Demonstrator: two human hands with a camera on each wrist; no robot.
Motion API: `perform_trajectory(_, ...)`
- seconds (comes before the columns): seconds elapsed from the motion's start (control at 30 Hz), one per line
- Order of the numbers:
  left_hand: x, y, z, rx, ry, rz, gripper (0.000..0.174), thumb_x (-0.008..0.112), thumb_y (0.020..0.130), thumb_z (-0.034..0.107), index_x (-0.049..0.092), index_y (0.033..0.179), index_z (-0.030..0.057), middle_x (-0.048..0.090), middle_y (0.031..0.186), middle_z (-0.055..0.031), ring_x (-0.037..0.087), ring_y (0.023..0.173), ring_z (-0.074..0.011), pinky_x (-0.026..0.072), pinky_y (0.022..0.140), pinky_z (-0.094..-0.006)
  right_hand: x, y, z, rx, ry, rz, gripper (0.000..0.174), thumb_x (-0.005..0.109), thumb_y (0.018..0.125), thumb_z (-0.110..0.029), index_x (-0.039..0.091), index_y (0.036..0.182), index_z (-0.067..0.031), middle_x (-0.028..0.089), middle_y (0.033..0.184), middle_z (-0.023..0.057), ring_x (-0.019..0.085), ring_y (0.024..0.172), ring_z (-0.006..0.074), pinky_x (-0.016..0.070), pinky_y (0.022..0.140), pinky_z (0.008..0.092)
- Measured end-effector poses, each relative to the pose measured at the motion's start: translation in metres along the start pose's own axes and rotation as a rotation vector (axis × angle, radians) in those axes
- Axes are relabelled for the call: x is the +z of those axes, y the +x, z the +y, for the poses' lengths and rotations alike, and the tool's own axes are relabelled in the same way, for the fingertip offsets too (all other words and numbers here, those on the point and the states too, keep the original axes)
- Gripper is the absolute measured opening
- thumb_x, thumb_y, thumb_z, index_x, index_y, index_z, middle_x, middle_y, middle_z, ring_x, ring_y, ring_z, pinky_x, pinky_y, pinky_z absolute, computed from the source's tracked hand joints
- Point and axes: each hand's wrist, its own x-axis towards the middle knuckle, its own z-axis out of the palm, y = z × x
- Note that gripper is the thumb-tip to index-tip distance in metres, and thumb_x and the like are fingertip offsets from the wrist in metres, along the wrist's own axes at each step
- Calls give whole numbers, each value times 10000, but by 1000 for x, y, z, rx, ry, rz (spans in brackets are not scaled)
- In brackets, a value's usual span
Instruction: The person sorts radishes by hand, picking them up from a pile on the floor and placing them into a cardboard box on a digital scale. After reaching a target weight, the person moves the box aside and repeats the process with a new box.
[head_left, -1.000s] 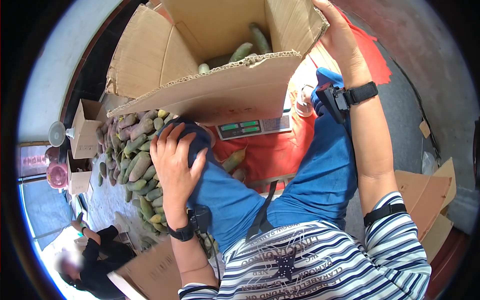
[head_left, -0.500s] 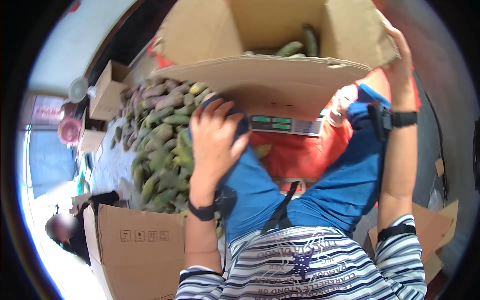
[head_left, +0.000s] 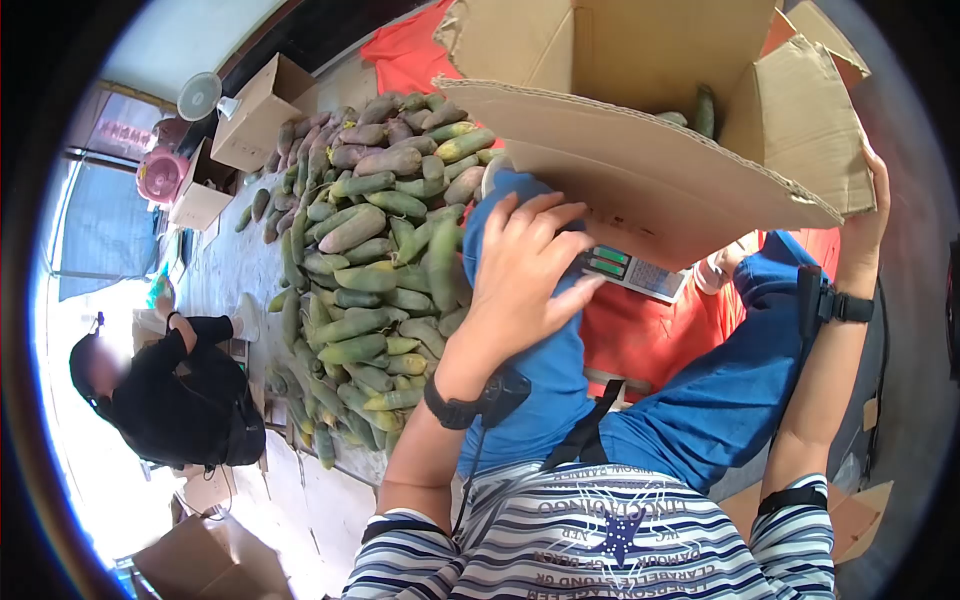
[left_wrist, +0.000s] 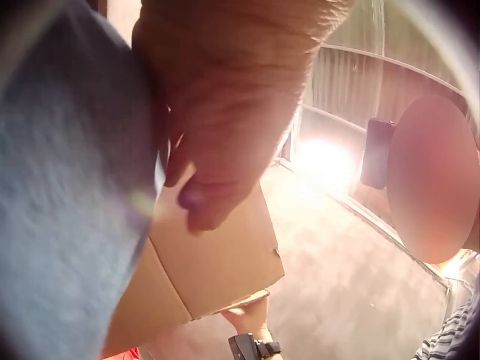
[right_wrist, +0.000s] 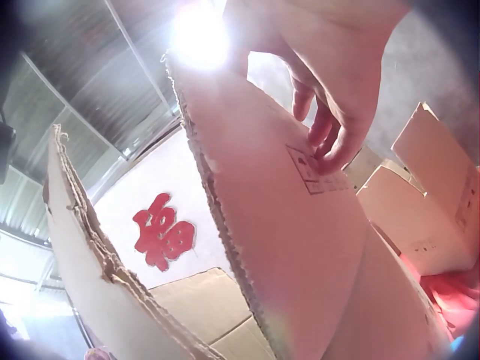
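Observation:
My left hand [head_left: 525, 275] rests on my left knee, fingers spread over the blue trousers [head_left: 530, 420]. With my right hand [head_left: 868, 215] I grip the side flap of an open cardboard box [head_left: 640, 175]; in the right wrist view its fingers [right_wrist: 330, 161] lie along the flap's outer face, and the thumb is hidden. A few long green vegetables [head_left: 705, 112] show inside the box, whose flaps stand up. Under the box, a digital scale [head_left: 650, 278] with green lit displays sticks out towards me.
Left of my knee lies a large heap of long green and purplish vegetables [head_left: 370, 260]. A person in black [head_left: 190, 390] sits beyond it. Small cartons [head_left: 262, 115], a pink fan [head_left: 162, 175] and a red cloth [head_left: 640, 335] are around; flattened cardboard [head_left: 860, 515] lies at the right.
The head view has swung left, so the box and my legs sit further right and more of the heap and the seated person shows. My left hand stays on the knee, my right at the flap.

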Motion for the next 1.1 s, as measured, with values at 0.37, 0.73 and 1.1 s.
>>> perform_trajectory(0.37, 64, -168, -144, -942, -563, 82, 266, 642, 862, 134, 593, 1082, -8, 653, 920, -67, 598, 858, -109, 478, 771, -257, 16, -2, -11, 24, -11, 280, 453, 464, 919, -270, 526, 1258, 24, 574, 1236, 122, 548, 1127, 196, 432, 953, 321)
perform_trajectory(0.73, 202, -237, -188, -1242, -268, -156, 691, 770, 698, 380, 498, 1134, -82, 599, 1058, -291, 577, 1020, -414, 463, 871, -431, -25, -6, -3, -268, -361, 128, 329, 446, 960, -164, 501, 1262, -45, 523, 1300, 129, 539, 1152, 234, 476, 962, 376)
perform_trajectory(1.1, 238, -225, -210, -1444, -331, -71, 716, 808, 639, 350, 502, 1123, -80, 607, 1078, -257, 596, 982, -404, 486, 846, -423, -39, -5, 3, -428, -568, 92, 312, 441, 971, -214, 513, 1240, -73, 570, 1213, 124, 576, 1077, 204, 495, 918, 356)
